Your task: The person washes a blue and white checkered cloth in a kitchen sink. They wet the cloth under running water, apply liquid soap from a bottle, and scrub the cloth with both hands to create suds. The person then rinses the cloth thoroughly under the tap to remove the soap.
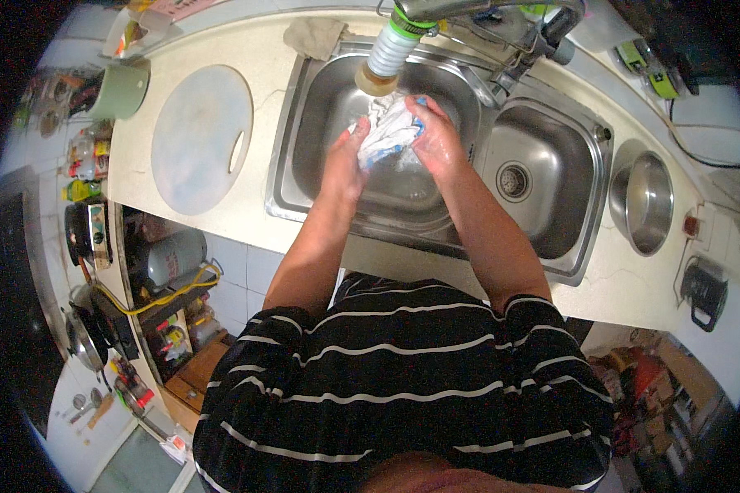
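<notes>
A wet white cloth with blue parts is bunched between my two hands, over the larger left basin of a stainless steel double sink. My left hand grips its left side, thumb on top. On the right side, my right hand holds the cloth near a blue edge. Just above it hangs the faucet's white corrugated hose end, with a tan nozzle close to the cloth. Water shows on the basin floor below. The fingers under the cloth are partly hidden.
A round white cutting board lies on the counter at left, near a green container. A folded beige cloth rests behind the sink. The smaller basin is at right, beside a metal bowl. The faucet arm spans overhead.
</notes>
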A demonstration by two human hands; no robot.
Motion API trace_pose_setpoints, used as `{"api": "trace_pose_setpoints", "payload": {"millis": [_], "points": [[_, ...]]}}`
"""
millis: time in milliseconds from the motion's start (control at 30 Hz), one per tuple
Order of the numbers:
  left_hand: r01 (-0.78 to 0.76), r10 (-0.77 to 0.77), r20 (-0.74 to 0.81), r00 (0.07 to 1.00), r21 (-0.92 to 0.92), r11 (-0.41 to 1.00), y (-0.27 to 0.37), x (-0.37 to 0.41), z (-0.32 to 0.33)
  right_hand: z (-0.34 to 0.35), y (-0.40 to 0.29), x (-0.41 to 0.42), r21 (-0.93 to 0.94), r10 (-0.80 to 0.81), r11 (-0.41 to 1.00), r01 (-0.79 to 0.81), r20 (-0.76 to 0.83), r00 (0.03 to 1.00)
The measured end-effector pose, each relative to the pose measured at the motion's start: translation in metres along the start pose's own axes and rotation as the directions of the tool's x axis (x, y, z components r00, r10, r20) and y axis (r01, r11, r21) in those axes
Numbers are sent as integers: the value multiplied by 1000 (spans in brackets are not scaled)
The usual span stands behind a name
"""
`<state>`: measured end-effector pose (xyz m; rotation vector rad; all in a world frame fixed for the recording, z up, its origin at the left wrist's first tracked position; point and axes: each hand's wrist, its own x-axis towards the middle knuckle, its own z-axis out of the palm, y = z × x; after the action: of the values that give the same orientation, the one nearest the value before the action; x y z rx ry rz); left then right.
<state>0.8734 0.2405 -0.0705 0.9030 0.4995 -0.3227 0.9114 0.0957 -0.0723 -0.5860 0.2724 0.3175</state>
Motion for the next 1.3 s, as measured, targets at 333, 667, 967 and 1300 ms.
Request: {"api": "trace_pose_setpoints", "payload": {"millis": [333, 667, 967, 1300], "points": [[135, -104, 136, 985, -245, 960, -47, 45, -30, 16, 60, -26, -770, -347, 352, 533, 422, 838], [-64, 110, 95, 989, -393, 917, -70, 79, -41, 20, 57, -4, -951, -417, 52, 305, 256, 872], [-26, 59, 76, 995, -373, 928, -65, 70, -14, 6, 33, 23, -992, -345, 57, 116, 89, 934], [231, -132, 233, 963, -475, 849, -27, 39, 11, -37, 20, 57, -978, -370, 206, -28, -104, 923]]}}
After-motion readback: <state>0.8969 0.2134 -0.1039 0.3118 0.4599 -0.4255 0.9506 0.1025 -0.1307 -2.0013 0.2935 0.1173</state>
